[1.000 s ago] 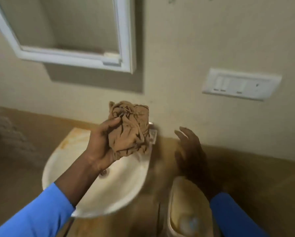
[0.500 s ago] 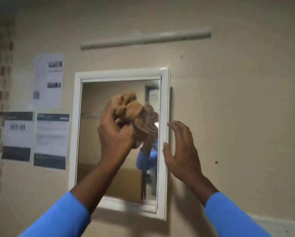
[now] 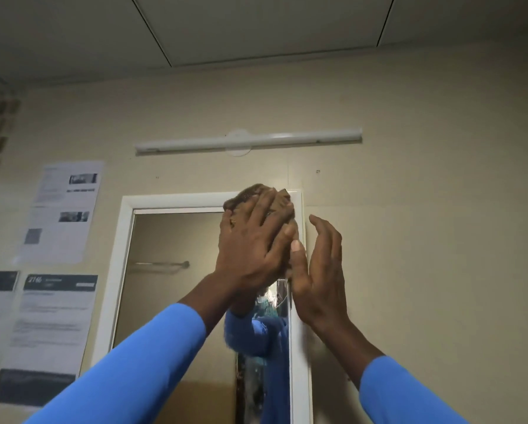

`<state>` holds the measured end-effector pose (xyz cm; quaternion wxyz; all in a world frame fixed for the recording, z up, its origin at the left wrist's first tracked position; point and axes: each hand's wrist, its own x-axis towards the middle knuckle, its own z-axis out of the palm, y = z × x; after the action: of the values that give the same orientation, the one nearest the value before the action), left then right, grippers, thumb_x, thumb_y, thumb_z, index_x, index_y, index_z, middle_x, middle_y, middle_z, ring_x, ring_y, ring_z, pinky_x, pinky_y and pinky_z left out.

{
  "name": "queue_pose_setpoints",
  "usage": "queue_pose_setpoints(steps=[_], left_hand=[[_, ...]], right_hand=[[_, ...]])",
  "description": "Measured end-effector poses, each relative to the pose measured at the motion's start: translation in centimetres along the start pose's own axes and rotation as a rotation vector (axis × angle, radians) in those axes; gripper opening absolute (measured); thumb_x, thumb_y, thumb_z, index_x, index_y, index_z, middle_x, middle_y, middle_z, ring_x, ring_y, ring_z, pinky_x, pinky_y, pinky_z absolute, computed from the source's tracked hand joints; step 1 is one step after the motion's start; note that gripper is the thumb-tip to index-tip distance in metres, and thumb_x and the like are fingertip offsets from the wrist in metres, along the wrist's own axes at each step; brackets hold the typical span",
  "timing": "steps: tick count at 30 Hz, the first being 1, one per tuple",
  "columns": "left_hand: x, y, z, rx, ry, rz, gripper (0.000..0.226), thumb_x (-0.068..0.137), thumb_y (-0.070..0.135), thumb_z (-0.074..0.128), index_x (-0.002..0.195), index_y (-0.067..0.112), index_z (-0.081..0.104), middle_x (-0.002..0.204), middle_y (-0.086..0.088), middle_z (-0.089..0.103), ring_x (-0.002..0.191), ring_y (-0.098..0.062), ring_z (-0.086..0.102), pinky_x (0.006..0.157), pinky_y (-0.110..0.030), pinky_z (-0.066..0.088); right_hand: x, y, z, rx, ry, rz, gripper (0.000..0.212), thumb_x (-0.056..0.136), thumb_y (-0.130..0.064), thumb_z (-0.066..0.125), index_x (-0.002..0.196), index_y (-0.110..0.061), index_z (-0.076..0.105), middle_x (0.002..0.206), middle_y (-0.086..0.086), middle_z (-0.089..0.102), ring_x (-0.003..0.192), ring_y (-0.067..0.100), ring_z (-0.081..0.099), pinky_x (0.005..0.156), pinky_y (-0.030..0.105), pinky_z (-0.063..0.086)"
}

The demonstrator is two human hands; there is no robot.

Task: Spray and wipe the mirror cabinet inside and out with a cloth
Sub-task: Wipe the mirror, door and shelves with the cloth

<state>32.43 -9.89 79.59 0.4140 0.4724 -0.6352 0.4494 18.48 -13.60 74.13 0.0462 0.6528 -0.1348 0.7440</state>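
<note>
The mirror cabinet (image 3: pixel 125 258) hangs on the beige wall, white-framed, its mirror door closed. My left hand (image 3: pixel 250 243) presses a crumpled brown cloth (image 3: pixel 250 192) flat against the mirror's top right corner. My right hand (image 3: pixel 317 267) is held edge-on beside the cabinet's right frame, fingers apart, thumb close to the left hand, holding nothing. The glass reflects my blue sleeve and a rail. No spray bottle is in view.
A white tube light (image 3: pixel 247 141) is mounted on the wall above the cabinet. Several paper notices (image 3: pixel 64 209) are stuck to the wall to the left. A tiled ceiling (image 3: pixel 256 29) fills the top.
The view has tilted up from the sink to the cabinet and ceiling. My left hand has carried the cloth up to the mirror's top right corner; my right hand rose alongside the frame.
</note>
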Motion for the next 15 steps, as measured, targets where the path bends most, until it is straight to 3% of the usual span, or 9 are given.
queue_pose_setpoints(steps=[2,5,8,12,15], left_hand=[[0.6,-0.4,0.7,0.144,0.038,0.099,0.065,0.103,0.057,0.031,0.165,0.040,0.018,0.174,0.008,0.017,0.157,-0.022,0.023,0.122,-0.058,0.022],[1.7,0.0,1.5,0.228,0.038,0.254,0.075,0.099,0.063,0.041,0.165,0.033,0.020,0.174,0.004,0.020,0.155,-0.026,0.028,0.119,-0.066,0.026],[3.2,0.1,1.9,0.309,0.027,0.364,0.073,0.094,0.070,0.041,0.157,0.035,0.036,0.171,-0.001,0.028,0.153,-0.034,0.030,0.115,-0.072,0.027],[3.7,-2.0,2.9,0.380,0.080,0.428,0.068,0.098,0.073,0.031,0.158,0.040,0.039,0.170,0.000,0.031,0.152,-0.033,0.031,0.116,-0.068,0.026],[3.6,-2.8,3.1,0.384,0.134,0.447,0.069,0.098,0.073,0.029,0.156,0.038,0.044,0.168,-0.001,0.037,0.149,-0.033,0.034,0.115,-0.066,0.029]], right_hand=[[0.8,0.3,1.1,0.000,0.035,-0.008,0.065,0.103,-0.053,0.031,0.156,-0.017,0.038,0.157,0.000,0.039,0.143,0.015,0.043,0.116,0.044,0.044],[1.3,1.0,2.9,0.042,0.056,-0.015,0.072,0.103,-0.057,0.031,0.163,-0.018,0.025,0.168,-0.001,0.028,0.153,0.015,0.034,0.119,0.050,0.041],[0.9,1.4,4.6,0.025,0.126,0.028,0.081,0.102,-0.060,0.032,0.167,-0.017,0.011,0.174,0.001,0.018,0.159,0.014,0.022,0.125,0.049,0.033],[0.2,2.0,5.5,-0.230,0.132,-0.011,0.086,0.101,-0.072,0.014,0.168,-0.018,0.008,0.177,0.002,0.007,0.161,0.018,0.017,0.126,0.036,0.024],[0.3,2.4,5.4,-0.288,0.077,-0.040,0.087,0.101,-0.074,0.011,0.168,-0.020,0.008,0.177,0.001,0.004,0.162,0.017,0.012,0.126,0.034,0.018]])
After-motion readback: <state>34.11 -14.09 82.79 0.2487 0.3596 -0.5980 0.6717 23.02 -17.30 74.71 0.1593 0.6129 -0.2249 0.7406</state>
